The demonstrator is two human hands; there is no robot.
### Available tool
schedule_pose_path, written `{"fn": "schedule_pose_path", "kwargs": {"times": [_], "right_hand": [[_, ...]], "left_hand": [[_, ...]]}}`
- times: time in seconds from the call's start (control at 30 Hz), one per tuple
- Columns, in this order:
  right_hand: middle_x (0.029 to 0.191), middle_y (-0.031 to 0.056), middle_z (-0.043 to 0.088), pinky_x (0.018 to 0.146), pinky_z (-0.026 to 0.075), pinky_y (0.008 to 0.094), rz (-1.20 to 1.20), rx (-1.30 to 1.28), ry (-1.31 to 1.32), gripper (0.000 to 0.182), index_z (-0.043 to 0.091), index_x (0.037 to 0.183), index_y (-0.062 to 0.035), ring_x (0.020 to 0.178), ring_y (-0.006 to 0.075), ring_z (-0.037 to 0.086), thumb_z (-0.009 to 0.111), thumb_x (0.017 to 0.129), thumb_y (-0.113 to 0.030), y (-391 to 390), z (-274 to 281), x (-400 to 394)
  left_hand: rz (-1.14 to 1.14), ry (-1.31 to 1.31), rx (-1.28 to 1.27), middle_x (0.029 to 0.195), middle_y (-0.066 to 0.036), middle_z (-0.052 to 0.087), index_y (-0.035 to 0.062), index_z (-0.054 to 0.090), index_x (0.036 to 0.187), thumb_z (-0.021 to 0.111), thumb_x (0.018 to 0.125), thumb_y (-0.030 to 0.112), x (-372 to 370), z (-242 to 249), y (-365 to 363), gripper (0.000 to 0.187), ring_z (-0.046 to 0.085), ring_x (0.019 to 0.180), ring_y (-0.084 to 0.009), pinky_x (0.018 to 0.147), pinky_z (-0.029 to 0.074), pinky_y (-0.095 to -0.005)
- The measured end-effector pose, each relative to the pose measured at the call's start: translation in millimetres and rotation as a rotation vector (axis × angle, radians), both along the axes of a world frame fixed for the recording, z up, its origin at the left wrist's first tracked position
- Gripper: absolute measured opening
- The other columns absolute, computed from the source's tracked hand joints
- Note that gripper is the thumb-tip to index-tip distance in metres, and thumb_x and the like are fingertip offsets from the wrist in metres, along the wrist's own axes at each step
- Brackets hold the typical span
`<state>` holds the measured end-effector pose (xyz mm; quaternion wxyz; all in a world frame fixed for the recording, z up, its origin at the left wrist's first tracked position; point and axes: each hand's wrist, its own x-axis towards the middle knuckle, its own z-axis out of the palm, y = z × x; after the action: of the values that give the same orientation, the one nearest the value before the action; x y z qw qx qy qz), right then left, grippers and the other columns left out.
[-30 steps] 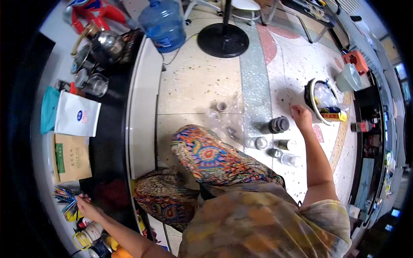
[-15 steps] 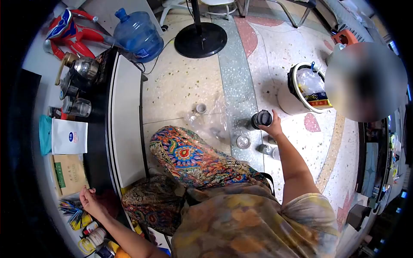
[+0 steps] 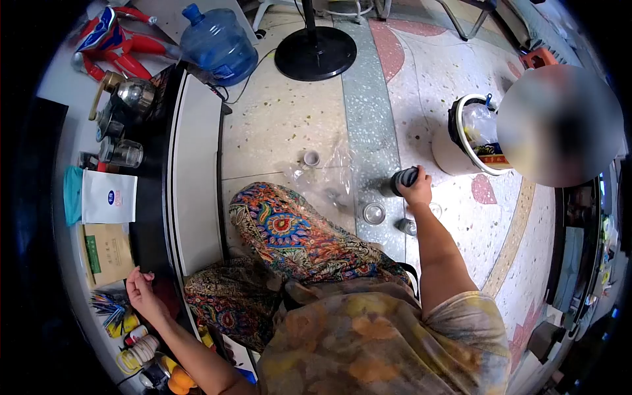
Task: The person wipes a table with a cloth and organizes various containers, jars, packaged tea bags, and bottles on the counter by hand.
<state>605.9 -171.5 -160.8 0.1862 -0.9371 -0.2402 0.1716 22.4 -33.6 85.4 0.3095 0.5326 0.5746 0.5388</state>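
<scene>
My right hand point(image 3: 415, 189) is wrapped round a dark cylindrical container point(image 3: 403, 180), holding it tilted over the floor. Beside it, a clear round glass piece point(image 3: 374, 213) sits on the floor, and a small grey-silver container point(image 3: 407, 227) stands near my wrist. Another clear round piece point(image 3: 435, 210) is partly hidden behind my forearm. At the left, my left hand point(image 3: 143, 289) rests by the cabinet top with fingers loosely bent and apart. Nothing shows in it. Nearest to it lies a tan paper packet point(image 3: 112, 255).
A clear plastic bag point(image 3: 326, 178) and small white cup point(image 3: 311, 158) lie ahead of my patterned trousers. The lined bin point(image 3: 451, 153) stands right. A water jug point(image 3: 220, 46), black round stand base point(image 3: 316, 54), glass jar point(image 3: 125, 154) and white pouch point(image 3: 109, 197) are farther left.
The dark container has tipped from lid-up to more sideways in my right hand, which has turned slightly. My left hand has barely shifted. The whole view has moved a little.
</scene>
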Motion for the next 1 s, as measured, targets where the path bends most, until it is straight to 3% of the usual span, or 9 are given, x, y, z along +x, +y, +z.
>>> {"fn": "schedule_pose_path", "kwargs": {"times": [0.1, 0.27, 0.43, 0.5, 0.6, 0.73, 0.8, 0.87, 1.0], "right_hand": [[0.106, 0.0174, 0.048, 0.079, 0.046, 0.0393, -0.060, 0.099, -0.037, 0.078, 0.040, 0.122, -0.0146, 0.093, 0.0341, 0.055, 0.074, 0.054, -0.033, -10, 10, 12], [0.107, 0.0184, 0.052, 0.081, 0.045, 0.0394, 0.079, 0.280, -0.140, 0.076, 0.041, 0.123, -0.0136, 0.095, 0.0347, 0.054, 0.073, 0.055, -0.032, -8, 60, 49], [0.106, 0.0165, 0.054, 0.084, 0.044, 0.0361, 0.437, 0.506, -0.275, 0.082, 0.037, 0.128, -0.0099, 0.096, 0.0291, 0.055, 0.073, 0.055, -0.024, 28, 186, 34], [0.106, 0.0142, 0.055, 0.083, 0.044, 0.0354, 0.538, 0.551, -0.225, 0.081, 0.037, 0.129, -0.0121, 0.095, 0.0274, 0.055, 0.071, 0.056, -0.014, 47, 240, 7], [0.111, 0.0122, 0.054, 0.086, 0.042, 0.0326, 0.750, 0.799, -0.206, 0.082, 0.035, 0.132, -0.0122, 0.098, 0.0231, 0.055, 0.066, 0.057, -0.006, 77, 301, -38], [0.111, 0.0100, 0.053, 0.092, 0.037, 0.0303, 0.930, 0.947, -0.024, 0.080, 0.033, 0.132, -0.0042, 0.101, 0.0187, 0.052, 0.064, 0.060, -0.012, 111, 356, -91], [0.111, 0.0106, 0.053, 0.092, 0.037, 0.0300, 1.031, 1.026, -0.087, 0.081, 0.032, 0.133, -0.0031, 0.100, 0.0187, 0.053, 0.065, 0.060, -0.016, 126, 379, -120], [0.107, 0.0113, 0.054, 0.090, 0.039, 0.0305, 1.100, 1.126, 0.148, 0.084, 0.030, 0.134, -0.0058, 0.098, 0.0193, 0.054, 0.065, 0.059, -0.017, 139, 390, -150], [0.102, 0.0111, 0.055, 0.088, 0.040, 0.0291, 1.236, 1.157, 0.245, 0.086, 0.031, 0.133, -0.0072, 0.097, 0.0190, 0.054, 0.065, 0.054, -0.012, 154, 411, -225]], "left_hand": [[-0.014, 0.005, -0.008, 0.074, -0.004, 0.054, -0.0006, 0.054, 0.100, 0.049, 0.089, 0.010, 4, -1, 0, 0.016, 0.050, 0.070, -0.0095, 0.073, 0.044, -0.0232], [-0.018, -0.003, -0.006, 0.074, -0.003, 0.055, -0.0008, 0.054, 0.100, 0.050, 0.089, 0.012, 13, -7, 6, 0.017, 0.050, 0.070, -0.0094, 0.072, 0.044, -0.0235], [0.003, 0.124, -0.032, 0.071, -0.002, 0.057, 0.0015, 0.057, 0.098, 0.053, 0.088, 0.013, 44, -4, 9, 0.017, 0.052, 0.068, -0.0086, 0.070, 0.042, -0.0217], [0.042, 0.296, -0.068, 0.075, -0.002, 0.060, 0.0024, 0.058, 0.098, 0.053, 0.087, 0.011, 65, 9, 8, 0.015, 0.057, 0.070, -0.0097, 0.068, 0.044, -0.0222], [-0.056, 0.215, 0.006, 0.077, -0.002, 0.060, 0.0044, 0.059, 0.095, 0.054, 0.084, 0.007, 76, 3, 10, 0.012, 0.059, 0.072, -0.0110, 0.066, 0.047, -0.0246], [-0.109, 0.190, 0.029, 0.086, -0.007, 0.062, 0.0025, 0.059, 0.095, 0.057, 0.080, 0.007, 96, -3, 13, 0.016, 0.059, 0.078, -0.0131, 0.072, 0.047, -0.0262], [-0.168, 0.183, 0.148, 0.088, -0.007, 0.061, 0.0017, 0.058, 0.096, 0.059, 0.079, 0.007, 106, 8, 10, 0.018, 0.058, 0.082, -0.0132, 0.075, 0.046, -0.0262], [-0.199, 0.085, 0.163, 0.094, -0.005, 0.060, 0.0021, 0.056, 0.100, 0.060, 0.079, 0.006, 112, 12, 11, 0.022, 0.058, 0.086, -0.0134, 0.078, 0.046, -0.0260], [-0.200, 0.157, 0.300, 0.107, -0.009, 0.055, 0.0030, 0.051, 0.111, 0.066, 0.073, 0.010, 112, 42, -2, 0.042, 0.053, 0.098, -0.0171, 0.088, 0.041, -0.0311]]}}
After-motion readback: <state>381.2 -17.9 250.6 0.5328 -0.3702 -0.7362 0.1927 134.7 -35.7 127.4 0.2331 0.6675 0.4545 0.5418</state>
